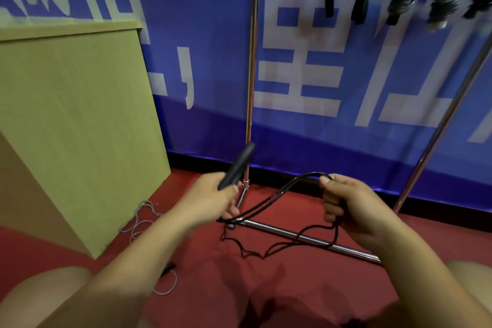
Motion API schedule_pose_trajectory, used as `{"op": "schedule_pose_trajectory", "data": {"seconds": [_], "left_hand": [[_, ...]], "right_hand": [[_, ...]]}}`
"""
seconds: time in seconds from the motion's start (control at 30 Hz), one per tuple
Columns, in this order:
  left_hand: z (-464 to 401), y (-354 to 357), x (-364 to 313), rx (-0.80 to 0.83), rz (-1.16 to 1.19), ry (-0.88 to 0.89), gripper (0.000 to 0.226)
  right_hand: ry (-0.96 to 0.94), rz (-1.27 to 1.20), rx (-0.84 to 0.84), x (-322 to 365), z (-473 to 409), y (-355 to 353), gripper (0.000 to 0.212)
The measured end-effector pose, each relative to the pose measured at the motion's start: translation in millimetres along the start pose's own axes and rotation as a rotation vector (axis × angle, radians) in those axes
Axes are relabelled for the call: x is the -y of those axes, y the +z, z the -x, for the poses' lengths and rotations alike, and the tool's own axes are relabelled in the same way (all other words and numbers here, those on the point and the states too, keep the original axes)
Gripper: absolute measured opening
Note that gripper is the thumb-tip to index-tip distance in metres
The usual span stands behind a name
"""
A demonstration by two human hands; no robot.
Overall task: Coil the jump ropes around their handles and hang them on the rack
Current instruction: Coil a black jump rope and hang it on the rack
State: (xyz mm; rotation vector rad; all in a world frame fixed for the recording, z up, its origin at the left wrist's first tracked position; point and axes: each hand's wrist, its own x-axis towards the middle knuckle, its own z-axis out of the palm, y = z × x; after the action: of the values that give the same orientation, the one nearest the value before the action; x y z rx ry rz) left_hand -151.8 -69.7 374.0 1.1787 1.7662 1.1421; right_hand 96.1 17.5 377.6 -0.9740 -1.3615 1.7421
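Now rope (pixel 269 198) between both hands

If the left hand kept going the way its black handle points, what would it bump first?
Probably the rack's upright pole. The left hand holds the handle tilted up and right, toward it. Depth is unclear; it might pass and reach the blue banner.

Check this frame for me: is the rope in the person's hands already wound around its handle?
No: the left hand grips a bare black handle, while the black rope runs loose to the right hand and trails on the red floor.
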Motion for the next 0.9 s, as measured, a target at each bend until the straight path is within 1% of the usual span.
{"op": "schedule_pose_trajectory", "data": {"seconds": [0.03, 0.1, 0.17, 0.2, 0.27, 0.3, 0.37, 0.43, 0.53, 0.6, 0.7, 0.73, 0.8, 0.9], "left_hand": [[5, 4, -1, 0.094, -0.028, -0.017, 0.015], [16, 10, -5, 0.26, 0.023, -0.059, 0.016], [23, 12, -9, 0.376, 0.079, -0.079, 0.016], [25, 12, -10, 0.406, 0.072, -0.076, 0.014], [28, 11, -11, 0.443, 0.059, -0.072, 0.01], [29, 12, -10, 0.451, 0.076, -0.084, 0.011], [31, 13, -9, 0.463, 0.167, -0.129, 0.013], [32, 14, -9, 0.483, 0.264, -0.165, 0.016], [33, 15, -7, 0.539, 0.322, -0.206, 0.02], [34, 16, -5, 0.585, 0.332, -0.23, 0.017], [36, 20, -3, 0.662, 0.341, -0.234, 0.012], [37, 20, -3, 0.687, 0.339, -0.238, 0.013], [38, 22, -3, 0.718, 0.329, -0.25, 0.025], [36, 27, -3, 0.7, 0.292, -0.261, 0.042]], "right_hand": [[0.033, -0.065, -0.007, 3, 0, -3, 0.029], [0.082, -0.127, -0.009, 7, 0, -4, 0.021], [0.108, -0.141, -0.006, 6, -1, -2, 0.016], [0.116, -0.143, -0.008, 4, -2, -1, 0.016], [0.125, -0.162, -0.014, 4, -3, 0, 0.014], [0.129, -0.177, -0.018, 4, -3, 0, 0.012], [0.131, -0.209, -0.022, 6, -4, 0, 0.006], [0.148, -0.229, -0.024, 8, -5, -2, 0.01], [0.18, -0.232, -0.033, 9, -5, -2, 0.021], [0.15, -0.214, -0.044, 8, -5, -1, 0.025], [0.055, -0.17, -0.048, 2, -7, 2, 0.024], [0.032, -0.158, -0.052, 0, -8, 3, 0.026], [0.002, -0.129, -0.066, -4, -9, 5, 0.027], [-0.031, -0.094, -0.065, -8, -10, 9, 0.026]]}}
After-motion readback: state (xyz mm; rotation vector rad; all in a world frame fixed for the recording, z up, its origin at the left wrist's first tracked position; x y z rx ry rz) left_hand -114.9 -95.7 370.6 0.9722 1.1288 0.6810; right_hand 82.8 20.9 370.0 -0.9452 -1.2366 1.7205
